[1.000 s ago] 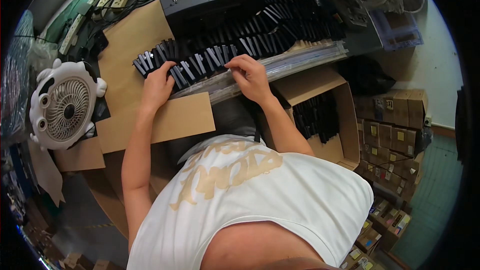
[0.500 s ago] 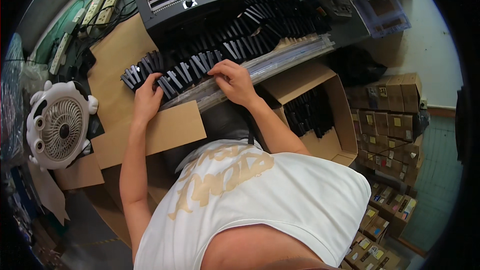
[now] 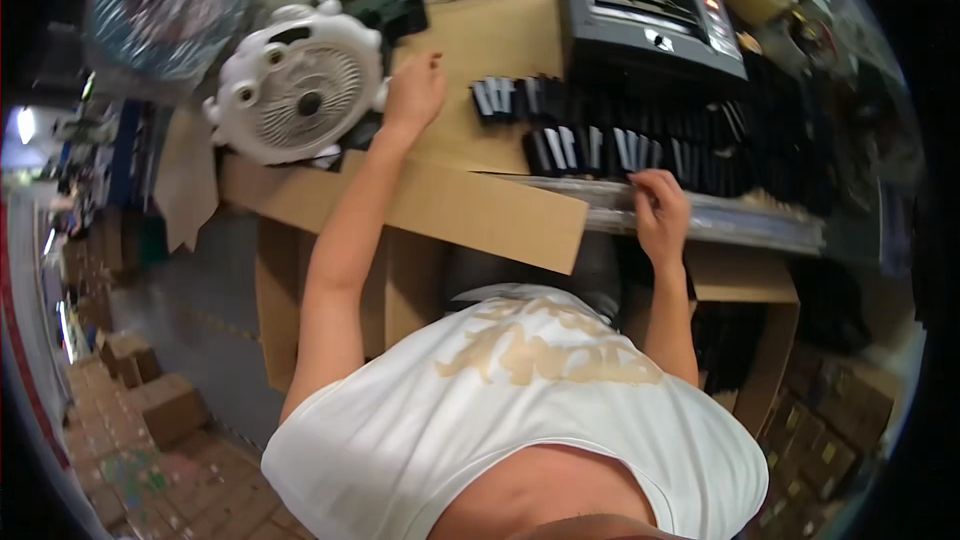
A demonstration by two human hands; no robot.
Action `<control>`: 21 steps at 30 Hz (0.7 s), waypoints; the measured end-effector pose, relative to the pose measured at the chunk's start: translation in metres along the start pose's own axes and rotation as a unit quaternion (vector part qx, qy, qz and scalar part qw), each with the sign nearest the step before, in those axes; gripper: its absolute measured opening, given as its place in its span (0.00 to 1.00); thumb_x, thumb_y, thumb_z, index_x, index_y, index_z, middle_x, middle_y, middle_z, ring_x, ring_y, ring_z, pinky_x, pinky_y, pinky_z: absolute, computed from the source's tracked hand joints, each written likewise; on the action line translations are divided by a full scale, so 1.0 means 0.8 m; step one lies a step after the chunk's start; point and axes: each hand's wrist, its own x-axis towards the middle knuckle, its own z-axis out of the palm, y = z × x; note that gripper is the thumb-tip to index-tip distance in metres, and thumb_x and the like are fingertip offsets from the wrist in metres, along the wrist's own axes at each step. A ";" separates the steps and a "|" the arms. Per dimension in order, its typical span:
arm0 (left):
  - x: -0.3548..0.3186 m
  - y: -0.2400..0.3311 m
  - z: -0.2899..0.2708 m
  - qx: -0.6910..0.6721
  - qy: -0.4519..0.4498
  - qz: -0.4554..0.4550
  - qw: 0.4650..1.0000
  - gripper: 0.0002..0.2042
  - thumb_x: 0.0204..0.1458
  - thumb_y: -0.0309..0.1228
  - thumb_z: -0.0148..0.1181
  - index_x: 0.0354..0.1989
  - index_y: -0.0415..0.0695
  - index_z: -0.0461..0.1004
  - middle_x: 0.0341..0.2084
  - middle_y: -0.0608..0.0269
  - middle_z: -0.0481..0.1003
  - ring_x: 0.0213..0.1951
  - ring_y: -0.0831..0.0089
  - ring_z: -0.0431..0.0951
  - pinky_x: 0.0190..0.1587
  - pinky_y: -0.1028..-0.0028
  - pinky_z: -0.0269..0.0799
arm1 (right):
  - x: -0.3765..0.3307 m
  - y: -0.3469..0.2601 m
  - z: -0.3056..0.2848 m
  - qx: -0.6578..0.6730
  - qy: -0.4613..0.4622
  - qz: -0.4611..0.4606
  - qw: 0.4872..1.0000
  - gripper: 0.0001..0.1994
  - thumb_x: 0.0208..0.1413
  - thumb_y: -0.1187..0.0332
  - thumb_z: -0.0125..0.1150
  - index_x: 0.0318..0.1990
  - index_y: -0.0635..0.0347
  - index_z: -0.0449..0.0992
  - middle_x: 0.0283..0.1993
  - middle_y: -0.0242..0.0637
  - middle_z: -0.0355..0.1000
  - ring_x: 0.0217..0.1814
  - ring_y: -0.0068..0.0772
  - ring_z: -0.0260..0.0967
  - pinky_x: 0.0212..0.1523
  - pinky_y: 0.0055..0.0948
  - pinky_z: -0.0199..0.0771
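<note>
Over the brown cardboard sheet (image 3: 490, 35), beside the fan, is my left hand (image 3: 414, 95). Its fingers are bent together and slightly blurred; a small dark spot shows at their tips, too small to name. My right hand (image 3: 662, 215) is at the table's front edge, fingers loosely curved and thumb apart, nothing seen between them. Its fingertips are close to the front row of black strip-like pieces (image 3: 595, 150), some with shiny light faces. A shorter group of such pieces (image 3: 497, 98) lies farther back. Long clear plastic-wrapped strips (image 3: 740, 225) run along the edge by the right hand.
A white animal-shaped fan (image 3: 300, 90) stands left, with a plastic-wrapped round thing (image 3: 165, 0) behind it. A dark grey machine (image 3: 650, 35) is at the back. A cardboard flap (image 3: 480, 215) juts out before me; an open carton (image 3: 745, 275) with black pieces is lower right.
My left hand has left the black pieces and moved left toward the fan. My right hand has drawn back slightly from the row. The whole view has turned leftward.
</note>
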 end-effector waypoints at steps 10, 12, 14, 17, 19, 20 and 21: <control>0.128 -0.080 0.092 0.346 0.012 -0.106 0.932 0.21 0.58 0.33 0.50 0.59 0.43 0.59 0.49 0.36 0.64 0.33 0.41 0.79 0.32 0.49 0.76 | 0.004 -0.005 0.012 -0.057 0.023 -0.049 0.997 0.10 0.49 0.83 0.55 0.37 0.62 0.78 0.37 0.32 0.74 0.29 0.29 0.65 0.31 0.23 0.65; 0.149 -0.121 0.105 0.374 0.063 -0.132 0.916 0.12 0.59 0.32 0.49 0.49 0.44 0.66 0.42 0.44 0.68 0.29 0.47 0.80 0.28 0.54 0.77 | 0.003 -0.005 0.013 -0.074 0.028 -0.069 0.994 0.10 0.48 0.83 0.56 0.37 0.61 0.79 0.37 0.32 0.74 0.29 0.29 0.66 0.31 0.24 0.65; 0.162 -0.129 0.113 0.409 0.047 -0.106 0.905 0.09 0.60 0.33 0.47 0.43 0.44 0.71 0.37 0.49 0.72 0.29 0.50 0.81 0.28 0.56 0.79 | -0.001 0.000 0.011 -0.096 0.033 -0.076 0.992 0.10 0.48 0.83 0.56 0.36 0.61 0.79 0.37 0.32 0.74 0.30 0.30 0.66 0.31 0.24 0.66; 0.164 -0.108 0.088 0.359 -0.061 -0.119 0.924 0.10 0.62 0.30 0.45 0.43 0.44 0.73 0.37 0.48 0.76 0.35 0.52 0.83 0.31 0.55 0.80 | -0.004 -0.002 0.010 -0.062 0.045 -0.056 0.995 0.10 0.48 0.83 0.56 0.36 0.62 0.79 0.38 0.33 0.74 0.30 0.29 0.66 0.30 0.23 0.65; 0.154 -0.104 0.071 0.384 -0.064 -0.088 0.917 0.10 0.62 0.30 0.45 0.40 0.43 0.74 0.37 0.47 0.77 0.31 0.53 0.83 0.29 0.59 0.80 | 0.012 0.003 0.004 0.006 0.062 -0.064 0.996 0.10 0.48 0.84 0.56 0.37 0.62 0.79 0.39 0.34 0.74 0.31 0.29 0.66 0.29 0.23 0.64; 0.152 -0.100 0.065 0.389 -0.069 -0.064 0.917 0.09 0.60 0.28 0.47 0.44 0.42 0.73 0.34 0.50 0.76 0.30 0.54 0.83 0.29 0.60 0.80 | 0.029 0.008 -0.003 0.011 0.094 -0.081 0.992 0.11 0.48 0.84 0.56 0.37 0.62 0.79 0.40 0.34 0.75 0.32 0.28 0.66 0.28 0.22 0.63; 0.143 -0.076 0.053 0.392 -0.065 -0.034 0.917 0.09 0.60 0.28 0.46 0.47 0.42 0.69 0.33 0.50 0.75 0.30 0.52 0.82 0.28 0.59 0.80 | 0.052 0.000 -0.019 -0.050 0.146 -0.125 0.980 0.12 0.49 0.82 0.57 0.41 0.61 0.79 0.42 0.35 0.75 0.38 0.31 0.67 0.35 0.24 0.67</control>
